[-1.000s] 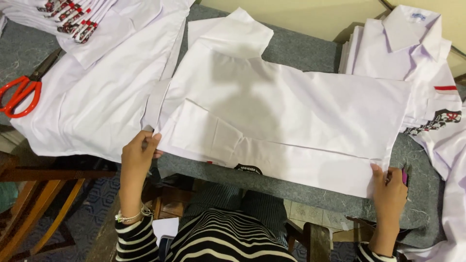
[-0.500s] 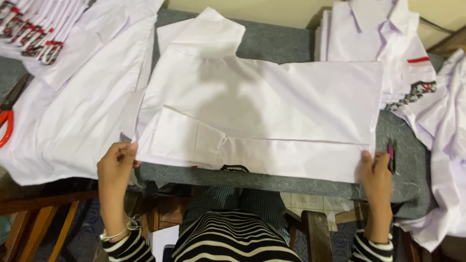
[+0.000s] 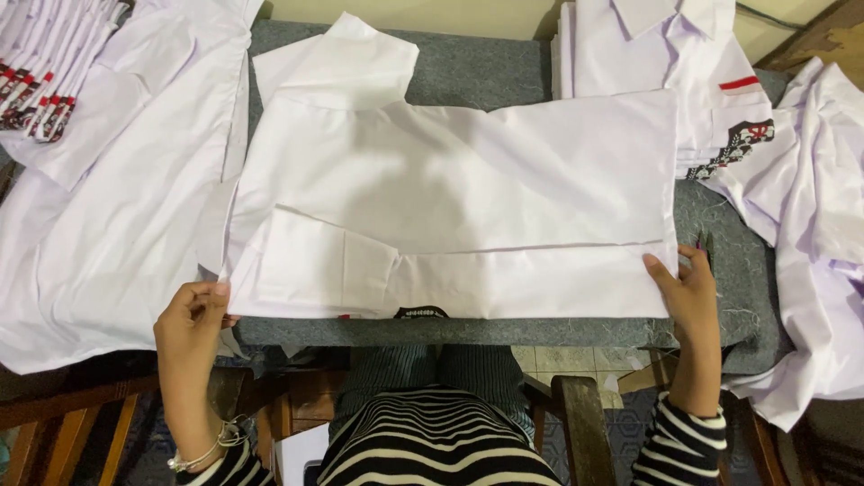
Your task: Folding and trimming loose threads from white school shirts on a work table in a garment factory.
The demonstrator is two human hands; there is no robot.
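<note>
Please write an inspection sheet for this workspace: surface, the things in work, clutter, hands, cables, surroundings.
Surface: grey felt-covered table, mostly covered by cloth.
Things in work: white shirt lies flat, its near edge folded up, a dark badge showing at the table edge.
Clutter: flat white garment at left; stack of folded shirts at far right; loose white cloth at right; row of folded pieces at far left.
Hands: left hand pinches the shirt's near left corner; right hand holds its near right corner.
Cables: nothing seen.
Surroundings: wooden frame, tiled floor below.
</note>
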